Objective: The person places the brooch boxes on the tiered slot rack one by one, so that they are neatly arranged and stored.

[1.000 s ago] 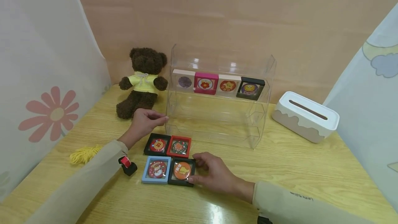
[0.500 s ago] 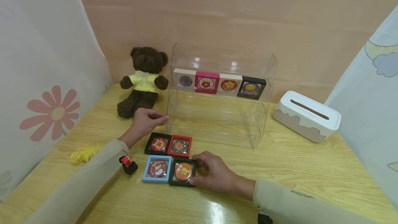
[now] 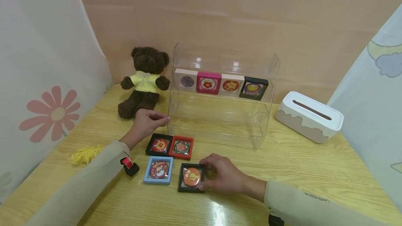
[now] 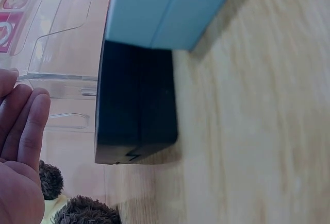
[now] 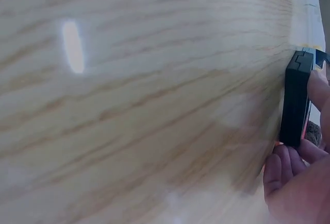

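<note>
My right hand (image 3: 224, 174) pinches a black square frame (image 3: 180, 180) by its right side, thumb at the front and fingers behind. An orange thumbs-up badge (image 3: 192, 176) shows through its clear window. In the right wrist view, the black frame (image 5: 295, 100) stands edge-on between thumb and fingers. To its left lies a light blue frame (image 3: 146, 172); behind that are a black frame (image 3: 149, 145) and a red frame (image 3: 192, 149), touching. My left hand (image 3: 147, 124) pinches at the left edge of the clear acrylic display rack (image 3: 216, 136); the exact contact is hard to see.
Four-sided frames, including a pink frame (image 3: 216, 75), stand along an upper rack shelf. A brown teddy bear (image 3: 144, 82) sits left of the rack, a tissue box (image 3: 309, 118) right. Yellow yarn (image 3: 85, 155) lies near my left sleeve on the wooden table (image 3: 298, 170).
My right hand has drawn the black thumbs-up frame right and slightly toward me, opening a gap beside the light blue frame. My left hand stays at the rack's edge.
</note>
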Tool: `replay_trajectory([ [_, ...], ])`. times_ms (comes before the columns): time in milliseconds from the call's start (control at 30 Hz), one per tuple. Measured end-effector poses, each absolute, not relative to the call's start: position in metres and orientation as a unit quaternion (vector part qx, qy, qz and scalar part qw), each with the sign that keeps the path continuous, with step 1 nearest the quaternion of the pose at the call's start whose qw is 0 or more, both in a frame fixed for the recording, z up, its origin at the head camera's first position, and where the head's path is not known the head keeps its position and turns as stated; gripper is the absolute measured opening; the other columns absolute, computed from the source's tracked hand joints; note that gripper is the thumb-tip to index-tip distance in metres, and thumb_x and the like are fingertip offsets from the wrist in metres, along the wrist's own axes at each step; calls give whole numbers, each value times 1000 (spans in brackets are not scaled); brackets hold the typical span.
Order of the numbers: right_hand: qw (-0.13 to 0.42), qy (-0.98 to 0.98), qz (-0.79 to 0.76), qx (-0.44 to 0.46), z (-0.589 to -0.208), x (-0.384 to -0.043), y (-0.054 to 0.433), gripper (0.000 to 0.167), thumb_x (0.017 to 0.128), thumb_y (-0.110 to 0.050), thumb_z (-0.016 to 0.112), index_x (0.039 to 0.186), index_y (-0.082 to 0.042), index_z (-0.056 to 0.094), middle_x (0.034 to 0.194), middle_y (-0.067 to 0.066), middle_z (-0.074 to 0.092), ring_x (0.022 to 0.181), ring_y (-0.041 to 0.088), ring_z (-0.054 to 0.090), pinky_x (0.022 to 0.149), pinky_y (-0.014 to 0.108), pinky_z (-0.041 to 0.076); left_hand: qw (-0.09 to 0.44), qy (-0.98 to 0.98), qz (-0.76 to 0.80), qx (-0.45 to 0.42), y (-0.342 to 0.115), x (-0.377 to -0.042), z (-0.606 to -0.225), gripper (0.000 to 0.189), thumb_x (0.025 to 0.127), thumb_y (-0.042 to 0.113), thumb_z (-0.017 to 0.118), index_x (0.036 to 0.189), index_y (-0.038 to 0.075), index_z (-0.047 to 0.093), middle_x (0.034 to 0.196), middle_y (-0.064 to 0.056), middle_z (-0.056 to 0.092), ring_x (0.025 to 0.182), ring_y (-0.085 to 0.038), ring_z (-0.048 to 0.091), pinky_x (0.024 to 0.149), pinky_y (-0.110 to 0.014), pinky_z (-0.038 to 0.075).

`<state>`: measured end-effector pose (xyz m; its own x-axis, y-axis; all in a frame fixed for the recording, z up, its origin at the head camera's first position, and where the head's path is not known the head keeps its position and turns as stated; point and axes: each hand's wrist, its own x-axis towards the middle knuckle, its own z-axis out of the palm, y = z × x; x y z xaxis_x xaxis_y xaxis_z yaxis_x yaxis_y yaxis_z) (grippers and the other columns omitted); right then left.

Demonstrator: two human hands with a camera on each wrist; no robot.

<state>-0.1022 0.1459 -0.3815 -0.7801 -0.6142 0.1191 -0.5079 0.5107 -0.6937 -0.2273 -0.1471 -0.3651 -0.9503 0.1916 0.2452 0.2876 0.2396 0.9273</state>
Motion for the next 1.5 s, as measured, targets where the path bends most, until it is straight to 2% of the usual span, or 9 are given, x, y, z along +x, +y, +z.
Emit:
replay_trajectory([
  [233, 97, 851, -391, -336, -374, -103, 155, 52, 70, -24, 86, 111, -5, 60, 99, -3, 61, 86, 12, 58, 76, 28, 49, 42, -787, -596, -155, -148, -226, -366, 26, 81, 23, 78, 89, -2, 75, 79, -11, 71, 70, -20, 69, 68, -47, 55],
  [400, 123, 827, -420, -352, -364, -107, 165, 40, 73, -13, 83, 103, -2, 60, 96, 4, 65, 80, 12, 63, 71, 27, 53, 40, -789, -593, -153, -148, -226, -366, 27, 81, 25, 77, 89, -1, 75, 79, -11, 71, 70, -20, 68, 67, -46, 55],
  [600, 119, 817, -442, -350, -359, -112, 174, 27, 75, -9, 81, 94, -2, 62, 87, 5, 67, 73, 11, 65, 67, 27, 55, 37, -791, -591, -153, -147, -226, -366, 28, 81, 25, 78, 90, -1, 75, 79, -10, 71, 71, -20, 68, 68, -46, 55],
  [767, 118, 813, -451, -349, -356, -114, 180, 19, 79, -8, 77, 90, -1, 64, 84, 3, 67, 73, 14, 66, 68, 29, 55, 35, -791, -592, -150, -147, -226, -365, 26, 82, 23, 77, 89, -2, 75, 78, -11, 71, 70, -20, 68, 68, -46, 55],
  [1033, 67, 822, -447, -346, -351, -119, 188, 12, 79, -7, 77, 84, -7, 66, 80, -1, 66, 70, 12, 65, 63, 30, 55, 37, -789, -595, -149, -147, -226, -365, 25, 82, 23, 77, 89, -1, 75, 78, -11, 71, 70, -21, 68, 68, -46, 55],
  [1500, -23, 842, -411, -349, -342, -138, 202, 10, 82, -3, 74, 80, -4, 64, 81, 0, 66, 73, 13, 65, 64, 29, 55, 43, -792, -589, -158, -148, -226, -367, 25, 81, 23, 78, 89, -1, 75, 78, -10, 71, 69, -21, 68, 66, -45, 55],
])
